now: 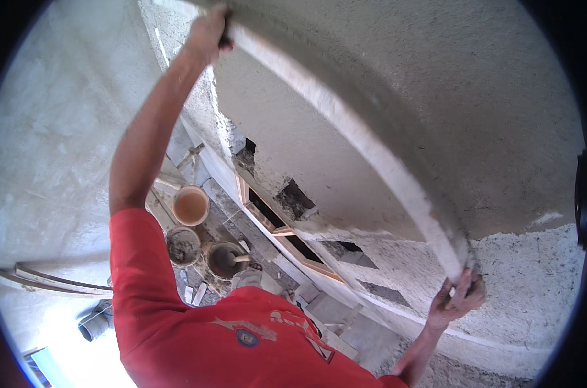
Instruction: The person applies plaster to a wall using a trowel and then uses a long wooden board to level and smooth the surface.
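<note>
A long pale straightedge [376, 154] lies along the grey plastered wall [293, 123], slanting from upper left to lower right and looking bowed in this view. My left hand [208, 35], at the end of a stretched arm, is closed round its upper end. Down at the right, my right hand [458, 299] grips the other end, thumb and fingers wrapped on it. The plaster on both sides of the bar looks damp and fairly smooth. Several broken holes, one a dark square cavity [295, 198], open in the wall below the bar.
On the floor stand a bucket of orange-brown liquid [191, 205], a bucket of grey mortar [183, 247] and a dark bucket [223, 261] with a handled tool. Wooden frames [284, 231] run beside the wall. Curved-looking boards [54, 278] and a black pail [94, 325] are at left.
</note>
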Demonstrator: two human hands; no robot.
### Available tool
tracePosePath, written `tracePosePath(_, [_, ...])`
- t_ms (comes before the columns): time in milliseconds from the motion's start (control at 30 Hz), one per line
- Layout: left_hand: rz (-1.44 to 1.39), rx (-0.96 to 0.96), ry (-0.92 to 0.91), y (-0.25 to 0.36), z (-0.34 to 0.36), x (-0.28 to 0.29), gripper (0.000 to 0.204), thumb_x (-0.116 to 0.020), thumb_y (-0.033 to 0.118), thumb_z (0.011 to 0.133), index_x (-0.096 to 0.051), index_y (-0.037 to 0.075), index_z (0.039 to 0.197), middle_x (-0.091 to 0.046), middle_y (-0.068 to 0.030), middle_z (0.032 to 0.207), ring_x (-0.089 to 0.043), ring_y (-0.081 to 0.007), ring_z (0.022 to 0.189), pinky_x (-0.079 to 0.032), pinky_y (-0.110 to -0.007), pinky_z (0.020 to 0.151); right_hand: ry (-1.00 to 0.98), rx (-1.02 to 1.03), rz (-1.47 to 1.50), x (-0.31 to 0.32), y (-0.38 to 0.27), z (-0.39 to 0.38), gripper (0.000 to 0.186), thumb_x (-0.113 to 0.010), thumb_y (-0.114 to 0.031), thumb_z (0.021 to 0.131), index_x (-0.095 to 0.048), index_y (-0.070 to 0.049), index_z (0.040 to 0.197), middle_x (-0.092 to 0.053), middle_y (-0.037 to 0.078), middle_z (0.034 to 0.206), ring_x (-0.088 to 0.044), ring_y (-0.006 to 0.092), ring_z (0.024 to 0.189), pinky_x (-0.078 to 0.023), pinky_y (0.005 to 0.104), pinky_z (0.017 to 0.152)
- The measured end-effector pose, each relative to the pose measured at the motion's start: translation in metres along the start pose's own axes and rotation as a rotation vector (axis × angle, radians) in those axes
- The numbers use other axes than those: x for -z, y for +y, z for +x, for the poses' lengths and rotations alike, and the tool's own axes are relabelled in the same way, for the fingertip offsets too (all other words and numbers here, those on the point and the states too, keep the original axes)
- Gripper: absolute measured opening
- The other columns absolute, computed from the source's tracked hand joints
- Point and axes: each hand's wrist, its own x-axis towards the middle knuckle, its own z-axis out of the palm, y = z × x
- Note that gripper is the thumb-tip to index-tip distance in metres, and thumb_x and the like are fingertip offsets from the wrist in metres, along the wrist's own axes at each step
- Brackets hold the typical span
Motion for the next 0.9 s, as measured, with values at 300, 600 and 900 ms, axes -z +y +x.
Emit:
tracePosePath(300, [-0.043,0.191,0.013,-0.155,-0.024,0.026,0.033,-0.058,0.030,0.087,-0.053,-0.002,0.080,-0.052,-0.0107,0.062,-0.050,-0.0214,0.040,-0.034,-0.032,0.031,-0.173,-0.026,0.055,-0.039,-0.035,-0.092,0.044,-0.065,-0.020,0.088,-0.060,-0.017,0.132,-0.054,0.017,0.115,-0.046,0.0362,0.109,-0.033,0.0514,0.092])
tracePosePath(600, [-0.073,0.206,-0.001,-0.263,-0.047,0.034,0.032,-0.060,0.030,0.085,-0.052,-0.001,0.089,-0.052,-0.0090,0.062,-0.051,-0.0186,0.040,-0.033,-0.031,0.030,-0.253,-0.077,0.108,-0.072,-0.057,-0.179,0.061,-0.068,-0.003,0.073,-0.060,-0.020,0.131,-0.050,0.016,0.114,-0.046,0.0366,0.107,-0.034,0.0516,0.091])
tracePosePath(900, [-0.077,0.228,0.031,-0.366,-0.077,0.034,0.036,-0.059,0.027,0.086,-0.046,-0.004,0.097,-0.049,-0.0077,0.061,-0.048,-0.0179,0.040,-0.032,-0.030,0.030,-0.326,-0.116,0.111,-0.113,-0.073,-0.285,0.064,-0.067,-0.001,0.071,-0.058,-0.021,0.131,-0.050,0.016,0.111,-0.047,0.0357,0.105,-0.034,0.0525,0.091])
